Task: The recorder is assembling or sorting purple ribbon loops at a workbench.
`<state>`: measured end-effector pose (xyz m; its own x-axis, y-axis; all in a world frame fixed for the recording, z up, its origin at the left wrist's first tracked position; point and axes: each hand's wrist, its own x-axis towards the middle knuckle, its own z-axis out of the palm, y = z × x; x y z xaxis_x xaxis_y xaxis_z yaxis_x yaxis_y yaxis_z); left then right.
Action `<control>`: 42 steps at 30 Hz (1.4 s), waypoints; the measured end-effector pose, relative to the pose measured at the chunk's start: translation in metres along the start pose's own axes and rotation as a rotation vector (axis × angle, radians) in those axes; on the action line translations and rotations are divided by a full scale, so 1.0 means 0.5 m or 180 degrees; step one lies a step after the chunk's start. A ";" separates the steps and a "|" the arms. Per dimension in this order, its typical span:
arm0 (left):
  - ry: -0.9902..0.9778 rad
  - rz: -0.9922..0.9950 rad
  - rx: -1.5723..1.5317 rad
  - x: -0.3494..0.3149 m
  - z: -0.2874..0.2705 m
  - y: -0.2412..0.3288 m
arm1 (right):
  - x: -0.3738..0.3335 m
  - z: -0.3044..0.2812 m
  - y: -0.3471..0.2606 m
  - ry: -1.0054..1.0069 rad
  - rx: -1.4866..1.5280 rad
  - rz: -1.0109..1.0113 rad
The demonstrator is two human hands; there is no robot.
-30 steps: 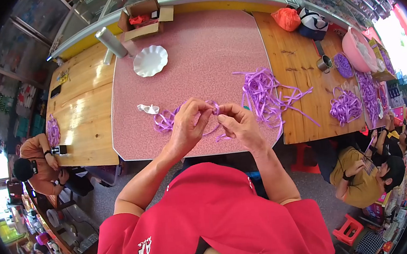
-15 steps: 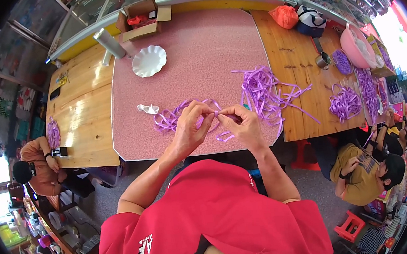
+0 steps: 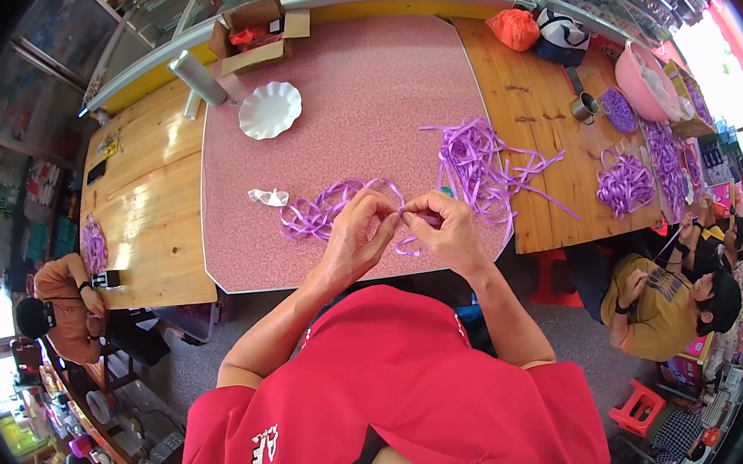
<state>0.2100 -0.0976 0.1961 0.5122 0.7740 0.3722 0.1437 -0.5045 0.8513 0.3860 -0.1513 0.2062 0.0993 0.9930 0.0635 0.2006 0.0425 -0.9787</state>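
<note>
Above the near part of the pink table mat, my left hand [image 3: 357, 233] and my right hand [image 3: 444, 228] meet with fingertips nearly touching. Both pinch a thin purple ribbon [image 3: 393, 196], which loops up between them. The exact spot they grip is mostly hidden by the fingers. Beyond my left hand lies a loose coil of purple ribbon [image 3: 308, 218]. A larger tangled heap of purple ribbon [image 3: 472, 164] spreads past my right hand, some strands trailing onto the wooden table. A small crumpled white piece [image 3: 269, 197] rests left of the coil.
A white scalloped plate [image 3: 270, 111], a plastic roll [image 3: 197, 77] and an open cardboard box [image 3: 261, 35] stand farther back. At right are a metal cup [image 3: 584, 108], a pink basin [image 3: 644, 85] and another ribbon pile [image 3: 625, 185]. People sit at both sides.
My hands stay pinched together at almost the same place, with slight finger movement. The ribbon loop between them now stands out more. The whole view has shifted slightly.
</note>
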 end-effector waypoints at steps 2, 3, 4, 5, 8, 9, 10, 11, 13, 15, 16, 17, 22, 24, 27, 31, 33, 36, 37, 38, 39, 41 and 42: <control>0.0014 0.0000 -0.0046 -0.004 -0.001 0.000 | -0.002 -0.002 -0.005 -0.0048 -0.0154 0.0082; -0.0041 -0.0207 -0.0152 -0.007 -0.003 0.001 | -0.003 -0.003 -0.006 -0.0092 -0.0301 0.0167; -0.0095 -0.0413 -0.0255 -0.010 -0.005 0.002 | -0.004 0.000 -0.008 -0.0100 -0.0306 0.0160; -0.0084 -0.0411 -0.0254 -0.012 -0.006 -0.001 | -0.005 0.003 -0.009 -0.0066 -0.0083 0.0214; -0.0165 -0.0891 -0.0749 -0.018 -0.004 -0.011 | -0.007 0.007 -0.013 -0.0051 0.0189 0.0261; -0.0191 -0.0982 -0.0838 -0.018 -0.005 -0.009 | -0.008 0.006 -0.013 -0.0066 0.0245 0.0255; -0.0208 -0.1078 -0.0920 -0.017 -0.007 -0.009 | -0.007 0.002 -0.019 -0.0075 0.0245 0.0255; -0.0202 -0.1082 -0.0919 -0.017 -0.007 -0.008 | -0.005 -0.005 -0.029 -0.0128 -0.0123 0.0019; -0.0223 -0.1124 -0.1109 -0.016 -0.007 -0.006 | -0.005 -0.009 -0.032 -0.0177 -0.0489 -0.0212; -0.0258 -0.1067 -0.0966 -0.014 -0.003 -0.009 | -0.007 -0.006 -0.026 -0.0137 0.0266 0.0156; -0.0287 -0.1009 -0.0822 -0.014 -0.001 -0.012 | -0.007 -0.005 -0.023 -0.0136 0.0270 0.0164; -0.0291 -0.1016 -0.0822 -0.014 0.000 -0.013 | -0.006 -0.005 -0.021 -0.0084 0.0155 0.0120; -0.0301 -0.0811 -0.0610 -0.006 0.003 -0.004 | -0.003 -0.011 -0.008 -0.0123 0.0080 0.0274; -0.0317 -0.0890 -0.0710 -0.003 0.006 -0.005 | -0.003 -0.014 -0.009 -0.0080 0.0126 -0.0099; -0.0304 -0.0908 -0.0804 -0.001 0.007 -0.004 | -0.001 -0.028 -0.033 -0.0111 0.0112 0.0093; -0.0330 -0.0870 -0.0901 0.004 0.010 -0.005 | 0.005 -0.045 -0.034 -0.0215 -0.0483 -0.0368; -0.0390 -0.1021 -0.0990 0.008 0.008 0.006 | 0.006 -0.048 -0.034 -0.0183 -0.0889 -0.0696; -0.0454 -0.1349 -0.1504 0.015 0.014 0.002 | 0.007 -0.054 -0.024 -0.0225 -0.0914 -0.0564; -0.0438 -0.1539 -0.1918 0.016 0.015 -0.003 | 0.008 -0.055 -0.030 -0.0225 -0.0913 -0.0565; -0.0439 -0.1541 -0.1916 0.017 0.015 -0.005 | 0.009 -0.056 -0.044 -0.0085 -0.0824 -0.0537; -0.0494 -0.1526 -0.1870 0.019 0.015 -0.006 | 0.011 -0.057 -0.050 0.0055 -0.0734 -0.0508; -0.0566 -0.1514 -0.1825 0.022 0.018 -0.007 | 0.012 -0.073 -0.039 -0.0023 -0.0812 -0.0565; -0.0581 -0.1476 -0.1835 0.024 0.020 -0.008 | 0.013 -0.079 -0.033 -0.0110 -0.0890 -0.0628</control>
<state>0.2242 -0.0904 0.1935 0.6463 0.7571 -0.0951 -0.0608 0.1754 0.9826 0.4218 -0.1500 0.2305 -0.0001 0.9720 0.2350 0.4726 0.2071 -0.8566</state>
